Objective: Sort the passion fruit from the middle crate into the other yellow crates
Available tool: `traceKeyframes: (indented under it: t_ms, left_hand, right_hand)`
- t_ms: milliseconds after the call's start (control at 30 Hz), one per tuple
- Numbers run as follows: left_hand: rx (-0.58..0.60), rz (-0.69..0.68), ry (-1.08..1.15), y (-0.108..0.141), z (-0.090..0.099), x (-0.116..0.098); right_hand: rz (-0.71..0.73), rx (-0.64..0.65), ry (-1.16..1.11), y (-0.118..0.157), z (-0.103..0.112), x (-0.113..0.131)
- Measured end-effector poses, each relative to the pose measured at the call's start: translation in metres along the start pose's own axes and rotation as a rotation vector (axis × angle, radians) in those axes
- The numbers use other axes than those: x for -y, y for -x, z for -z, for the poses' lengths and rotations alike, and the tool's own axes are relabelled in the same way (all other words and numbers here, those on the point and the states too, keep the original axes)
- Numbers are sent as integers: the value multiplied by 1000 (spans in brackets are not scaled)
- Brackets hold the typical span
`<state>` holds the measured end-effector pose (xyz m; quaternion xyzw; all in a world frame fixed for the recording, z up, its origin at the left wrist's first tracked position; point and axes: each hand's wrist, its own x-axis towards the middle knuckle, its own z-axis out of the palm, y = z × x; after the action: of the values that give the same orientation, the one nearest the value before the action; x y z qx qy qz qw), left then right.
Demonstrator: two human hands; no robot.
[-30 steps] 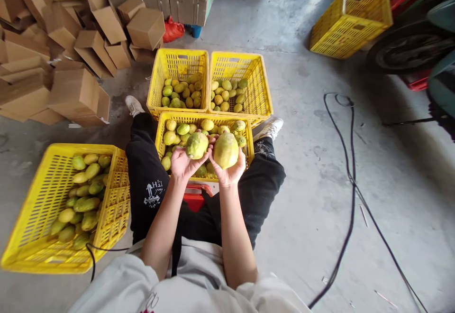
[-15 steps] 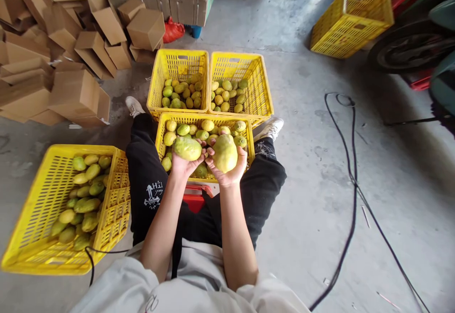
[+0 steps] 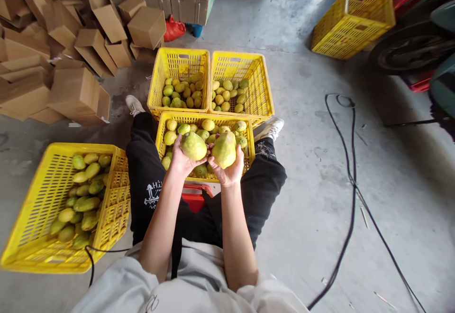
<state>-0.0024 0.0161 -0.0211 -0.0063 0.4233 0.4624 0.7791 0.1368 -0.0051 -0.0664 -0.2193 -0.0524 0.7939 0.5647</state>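
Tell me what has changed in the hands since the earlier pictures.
The left hand has turned its fruit, which lay crosswise half a second ago; its dark end now points up and left. Neither hand took or released anything: the right hand still holds the other fruit. The yellow crates stayed put.

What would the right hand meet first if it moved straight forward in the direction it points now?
The right hand would probably meet the loose fruit in the crate below, beyond its held fruit; the height between is unclear.
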Motion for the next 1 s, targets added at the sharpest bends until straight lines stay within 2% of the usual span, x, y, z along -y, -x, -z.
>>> traceKeyframes:
  t_ms: [67,200,300,433,600,700,833,1000]
  left_hand:
    - [-16,-18,-63,2,-3,0]
    - [39,-57,-131,2,-5,3]
    - [32,-67,-108,-1,-2,2]
    - [75,-65,-47,-2,2,-2]
    - [25,-94,52,2,-1,-5]
    - [65,-62,44,3,-4,-1]
    - [107,-39,37,4,-7,5]
    - [177,-48,80,9,-8,5]
  right_hand:
    - [6,-30,-24,-2,3,0]
    - [31,-18,-87,-3,1,0]
    - [17,-20,-73,0,-5,1]
    - [84,-30,-54,2,-10,-1]
    - [122,-25,-152,-1,-8,0]
    - [71,-2,-163,-1,-5,3]
    - [-40,-7,-20,1,-3,5]
    - [-7,-9,-7,1,-4,7]
